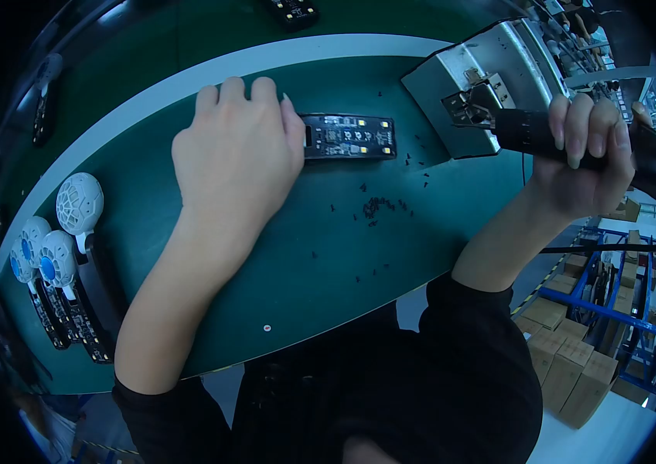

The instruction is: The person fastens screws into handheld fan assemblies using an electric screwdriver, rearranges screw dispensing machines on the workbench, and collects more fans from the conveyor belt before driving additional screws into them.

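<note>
My left hand [239, 151] is closed over the left end of a black device [351, 137] that lies on the green mat with its circuit board facing up; the covered end is hidden. My right hand [591, 151] is wrapped round a black cylindrical power screwdriver [529, 130], held level at the right. The tool's tip points left, at the metal fixture [482, 100] on a grey metal box [463, 66]. Many small dark screws [378, 207] are scattered on the mat below and right of the device.
Several devices with white round heads [80, 203] lie at the left of the mat. More black units lie beyond the white strip [266, 52], one at the top [293, 11]. A small round piece [267, 329] is near the front edge. Cardboard boxes [575, 363] and blue racks stand at lower right.
</note>
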Motion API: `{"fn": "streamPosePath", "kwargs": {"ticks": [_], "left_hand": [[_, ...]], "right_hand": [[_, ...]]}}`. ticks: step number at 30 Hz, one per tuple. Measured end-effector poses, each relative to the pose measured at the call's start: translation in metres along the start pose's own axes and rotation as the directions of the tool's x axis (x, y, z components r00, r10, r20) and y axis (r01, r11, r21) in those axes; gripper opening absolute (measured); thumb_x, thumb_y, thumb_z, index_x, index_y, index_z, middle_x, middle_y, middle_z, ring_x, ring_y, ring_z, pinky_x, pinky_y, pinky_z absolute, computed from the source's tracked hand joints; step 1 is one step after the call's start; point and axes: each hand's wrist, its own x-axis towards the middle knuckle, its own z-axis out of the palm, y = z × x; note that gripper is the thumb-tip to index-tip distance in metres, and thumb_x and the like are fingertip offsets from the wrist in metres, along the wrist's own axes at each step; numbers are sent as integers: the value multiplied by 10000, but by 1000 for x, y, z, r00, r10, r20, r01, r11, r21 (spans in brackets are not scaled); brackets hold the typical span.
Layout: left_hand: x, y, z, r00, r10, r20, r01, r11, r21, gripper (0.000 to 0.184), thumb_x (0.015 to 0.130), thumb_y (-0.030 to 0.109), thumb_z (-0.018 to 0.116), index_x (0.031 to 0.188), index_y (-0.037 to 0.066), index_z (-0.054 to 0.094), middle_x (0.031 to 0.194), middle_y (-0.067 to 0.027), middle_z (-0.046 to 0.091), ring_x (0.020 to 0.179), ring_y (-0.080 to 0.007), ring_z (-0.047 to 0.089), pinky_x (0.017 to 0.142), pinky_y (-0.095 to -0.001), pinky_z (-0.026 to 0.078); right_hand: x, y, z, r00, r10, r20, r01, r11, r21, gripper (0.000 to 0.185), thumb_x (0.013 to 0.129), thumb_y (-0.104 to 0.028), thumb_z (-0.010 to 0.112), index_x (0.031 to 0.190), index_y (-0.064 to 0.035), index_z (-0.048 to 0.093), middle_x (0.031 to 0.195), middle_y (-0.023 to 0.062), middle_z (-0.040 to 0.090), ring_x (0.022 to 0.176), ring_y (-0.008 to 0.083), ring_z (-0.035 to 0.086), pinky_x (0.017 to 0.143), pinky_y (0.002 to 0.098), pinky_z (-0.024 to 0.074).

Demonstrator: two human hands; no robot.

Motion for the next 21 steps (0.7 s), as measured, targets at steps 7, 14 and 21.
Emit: {"fn": "streamPosePath", "kwargs": {"ticks": [7, 14, 21], "left_hand": [[-5, 9, 2, 998, 39, -47, -39, 999, -4, 173, 934, 228, 633, 857, 73, 635, 790, -66, 605, 741, -226, 617, 490, -366, 514], [-5, 9, 1, 998, 30, -46, -31, 999, -15, 179, 932, 231, 635, 843, 76, 626, 798, -67, 606, 748, -223, 616, 488, -362, 511], [-7, 7, 3, 997, 25, -68, -27, 999, -27, 176, 928, 232, 640, 843, 78, 630, 796, -69, 604, 749, -218, 616, 479, -357, 507]], "right_hand": [[-4, 15, 43, 985, 158, -68, -171, 928, -330, 405, 990, -101, 408, 1395, -100, 408, 765, 27, 442, 633, 136, 488, 643, 346, 440], [-2, 35, 48, 981, 182, -60, -192, 933, -306, 369, 980, -80, 447, 1348, -72, 426, 734, 37, 440, 591, 142, 480, 599, 342, 437], [-8, 53, 41, 982, 170, -76, -174, 984, -42, 305, 969, -53, 499, 1272, -55, 460, 708, 45, 454, 564, 147, 485, 574, 340, 439]]}}
